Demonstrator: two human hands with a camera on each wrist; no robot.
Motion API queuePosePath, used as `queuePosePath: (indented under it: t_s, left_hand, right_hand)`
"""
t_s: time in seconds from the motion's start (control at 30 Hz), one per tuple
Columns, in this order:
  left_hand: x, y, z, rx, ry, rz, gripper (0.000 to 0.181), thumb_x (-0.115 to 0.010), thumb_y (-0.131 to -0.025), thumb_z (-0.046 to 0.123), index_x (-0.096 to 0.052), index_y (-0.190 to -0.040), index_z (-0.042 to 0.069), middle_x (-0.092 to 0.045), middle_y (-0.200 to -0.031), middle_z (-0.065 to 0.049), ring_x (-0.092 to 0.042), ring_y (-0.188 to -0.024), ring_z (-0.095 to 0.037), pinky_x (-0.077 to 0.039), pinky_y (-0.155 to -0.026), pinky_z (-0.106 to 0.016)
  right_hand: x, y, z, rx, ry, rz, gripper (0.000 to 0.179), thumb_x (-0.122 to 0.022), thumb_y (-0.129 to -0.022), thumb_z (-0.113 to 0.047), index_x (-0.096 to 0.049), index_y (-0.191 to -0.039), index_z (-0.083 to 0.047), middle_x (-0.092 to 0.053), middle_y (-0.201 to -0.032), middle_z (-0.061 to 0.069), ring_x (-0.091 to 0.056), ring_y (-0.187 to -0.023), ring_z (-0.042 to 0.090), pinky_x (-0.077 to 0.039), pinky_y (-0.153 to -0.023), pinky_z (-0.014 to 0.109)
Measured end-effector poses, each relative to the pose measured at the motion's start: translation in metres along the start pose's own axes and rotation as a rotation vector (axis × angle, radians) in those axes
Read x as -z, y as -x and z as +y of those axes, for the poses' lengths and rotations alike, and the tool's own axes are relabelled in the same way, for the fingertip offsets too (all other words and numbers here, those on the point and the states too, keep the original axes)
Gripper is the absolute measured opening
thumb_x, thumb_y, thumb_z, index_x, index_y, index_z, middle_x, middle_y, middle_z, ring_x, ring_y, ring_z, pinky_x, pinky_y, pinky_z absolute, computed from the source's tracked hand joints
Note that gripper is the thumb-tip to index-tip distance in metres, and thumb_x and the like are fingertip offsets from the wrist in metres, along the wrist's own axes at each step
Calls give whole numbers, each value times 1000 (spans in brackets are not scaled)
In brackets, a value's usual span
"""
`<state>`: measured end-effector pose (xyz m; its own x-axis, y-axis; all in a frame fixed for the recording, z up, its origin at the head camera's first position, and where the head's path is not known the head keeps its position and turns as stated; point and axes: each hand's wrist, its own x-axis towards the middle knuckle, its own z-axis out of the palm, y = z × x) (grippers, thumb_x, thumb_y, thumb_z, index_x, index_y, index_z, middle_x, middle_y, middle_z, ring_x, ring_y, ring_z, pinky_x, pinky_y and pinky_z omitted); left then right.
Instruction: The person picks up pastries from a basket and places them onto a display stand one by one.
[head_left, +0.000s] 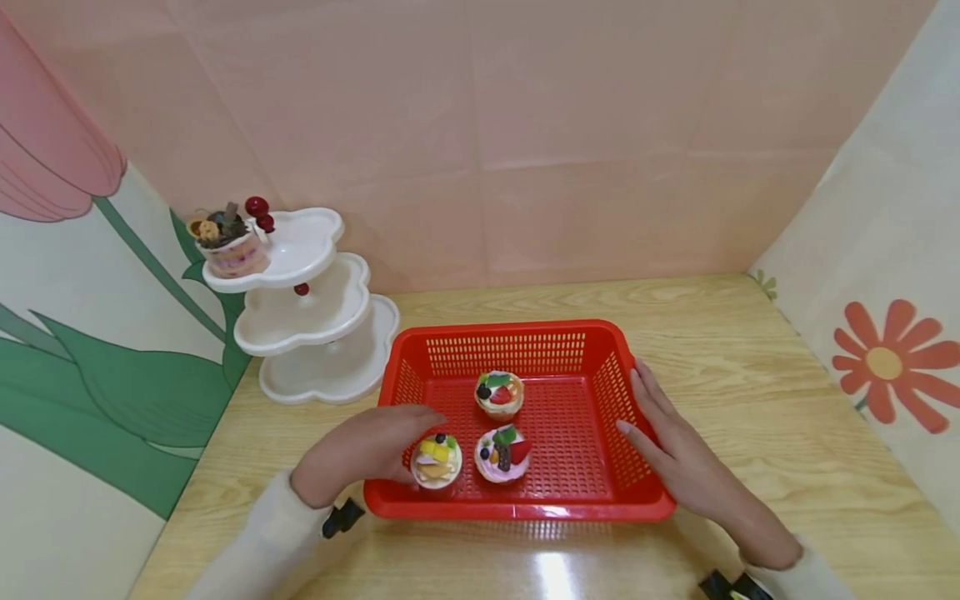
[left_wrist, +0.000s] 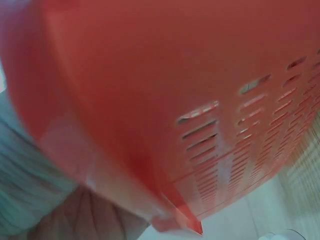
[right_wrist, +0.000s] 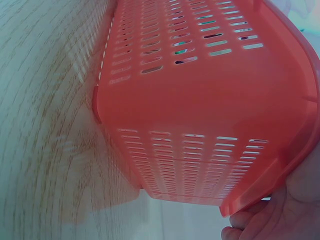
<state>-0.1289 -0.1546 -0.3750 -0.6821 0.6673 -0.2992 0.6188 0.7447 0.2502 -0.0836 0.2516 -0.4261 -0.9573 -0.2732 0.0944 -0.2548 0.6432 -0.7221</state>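
While the right hand grips the right-hand rim of a red basket, with its thumb over the inner side and its fingers along the outer side, the left hand reaches across the opposite rim and holds a yellow-topped cupcake between thumb and fingers at the basket's near left corner. The left hand's grip is narrow, about as wide as the cupcake, though its fingertips are partly hidden. Just to the right of that cupcake, inside the basket, sits a pink-cream cupcake with a red strawberry piece and a green leaf on top; beyond it stands a fruit-topped cupcake, with red, dark and orange pieces and a green leaf. The basket rests on a wood-grained desk, and its slotted outer walls fill much of both wrist views. Behind the basket to the left is a white three-tiered stand with scalloped plates; its top plate carries a layered dessert cup with a cookie and dark pieces on top, and red balls show just beside that cup. Pale sleeves cover both forearms. A pink backdrop hangs behind the desk, and an orange flower decorates the right-hand wall.
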Motion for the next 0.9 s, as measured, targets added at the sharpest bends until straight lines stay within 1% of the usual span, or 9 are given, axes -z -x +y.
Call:
queuePosePath:
  t_s: [0.13,0.23,0.3,0.47,0.57,0.77,0.9]
  left_hand:
    - [-1,-4,4,12,-59,-14,72,-93,-74,30,-61,-136,11,-65,-132,-5,-60,-119,-22,-52,-100,-41]
    - [-3,-6,6,9,-103,-24,69,-93,-73,31,-63,-133,11,-66,-129,-5,-61,-118,-22,-52,-100,-40]
    - [-5,-7,6,20,-117,-35,70,-94,-73,32,-64,-133,11,-66,-129,-5,-61,-119,-22,-52,-101,-40]
    - [-8,-9,7,52,-119,-53,72,-94,-71,34,-64,-132,11,-68,-126,-4,-63,-114,-20,-53,-99,-39]
    - [-8,-10,8,57,-121,-58,73,-94,-71,35,-64,-132,11,-68,-124,-3,-63,-111,-19,-53,-98,-38]
    - [-7,-10,8,55,-111,-64,74,-95,-69,37,-63,-132,12,-69,-117,-1,-63,-106,-16,-53,-97,-37]
    - [-7,-10,6,36,-91,-59,72,-92,-72,41,-63,-131,12,-70,-115,0,-63,-102,-14,-54,-95,-36]
  right_hand:
    - [1,0,-1,-2,1,1,73,-53,-106,-33,-11,-163,-13,4,-170,-4,-6,-155,37,-29,-106,72]
    - [1,0,-2,-3,-1,-1,73,-53,-106,-32,-10,-163,-13,5,-170,-4,-6,-154,38,-29,-106,73]
    - [0,0,-1,-2,-2,0,73,-53,-106,-32,-10,-163,-13,5,-170,-4,-6,-155,37,-29,-106,73]
    - [0,0,0,7,-1,6,73,-53,-106,-32,-11,-162,-12,4,-170,-4,-6,-155,37,-29,-106,72]
    - [0,0,0,7,-3,7,73,-53,-106,-32,-11,-162,-12,4,-170,-4,-6,-155,37,-29,-106,72]
    - [0,0,-1,-4,-5,-1,73,-53,-106,-33,-11,-163,-14,5,-170,-5,-5,-155,37,-29,-106,73]
    - [0,0,-2,-9,-3,-1,73,-53,-106,-33,-11,-163,-14,5,-170,-5,-5,-155,37,-29,-106,73]
